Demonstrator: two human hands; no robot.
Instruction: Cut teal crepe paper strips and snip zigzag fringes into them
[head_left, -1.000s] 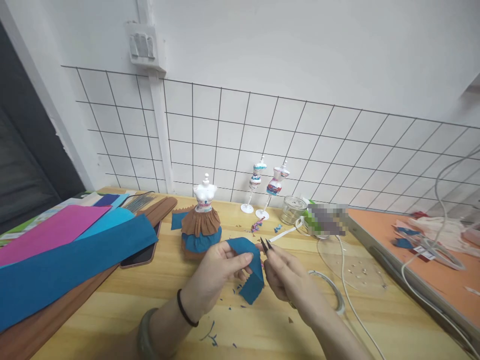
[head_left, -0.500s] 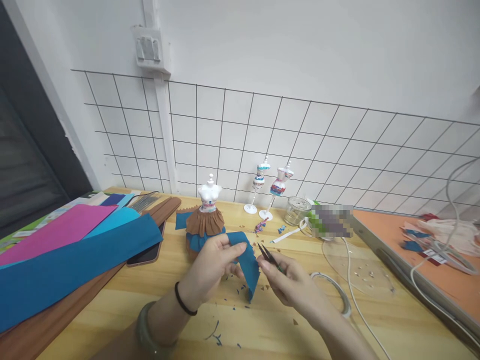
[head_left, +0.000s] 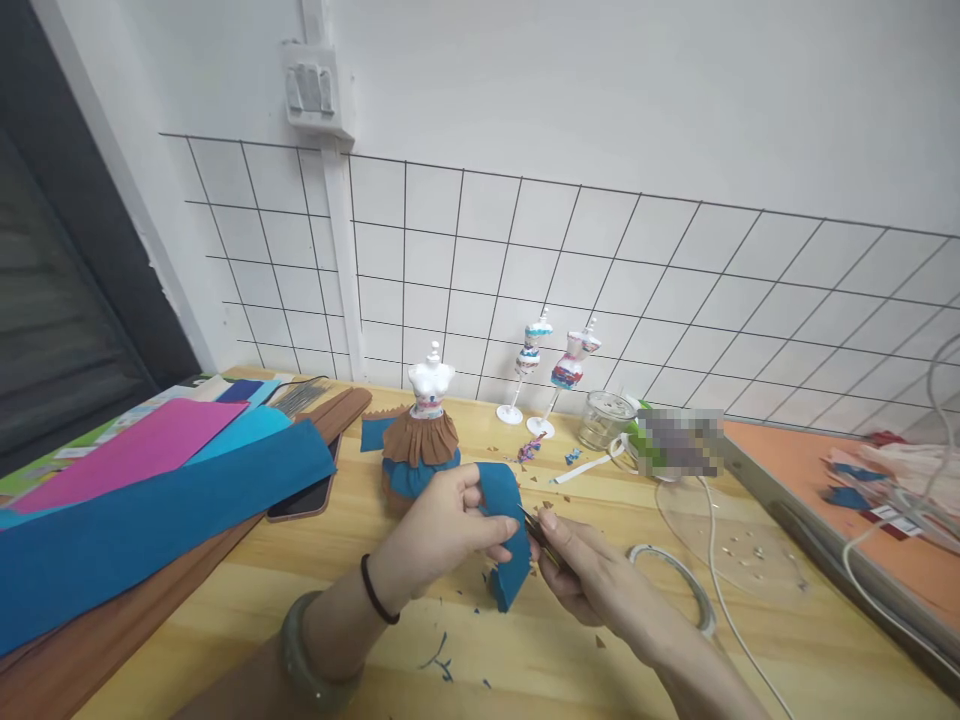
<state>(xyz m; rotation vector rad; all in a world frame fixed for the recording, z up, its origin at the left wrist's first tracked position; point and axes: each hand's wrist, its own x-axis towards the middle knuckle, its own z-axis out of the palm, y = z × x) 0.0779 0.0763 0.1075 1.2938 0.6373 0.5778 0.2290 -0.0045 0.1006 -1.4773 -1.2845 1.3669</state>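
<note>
My left hand (head_left: 441, 527) pinches a folded strip of teal crepe paper (head_left: 508, 545) above the wooden table (head_left: 525, 660). My right hand (head_left: 592, 578) grips small dark scissors (head_left: 541, 530), whose blades meet the paper's right edge. Just behind my hands stands a small white mannequin (head_left: 424, 435) wearing a brown and teal paper skirt. Tiny paper snippets lie on the table under my hands.
Long sheets of teal, magenta, blue and brown paper (head_left: 142, 510) lie at left, partly over a phone (head_left: 304, 497). Two little mannequins (head_left: 551, 375), a clear jar (head_left: 604, 420), a tape ring (head_left: 679, 585) and a white cable (head_left: 724, 600) sit right; orange mat (head_left: 847, 500) far right.
The scissor tips were apart from the paper; now they have closed in on its right edge. My left hand turned the strip slightly. The camera shifted a little left and down.
</note>
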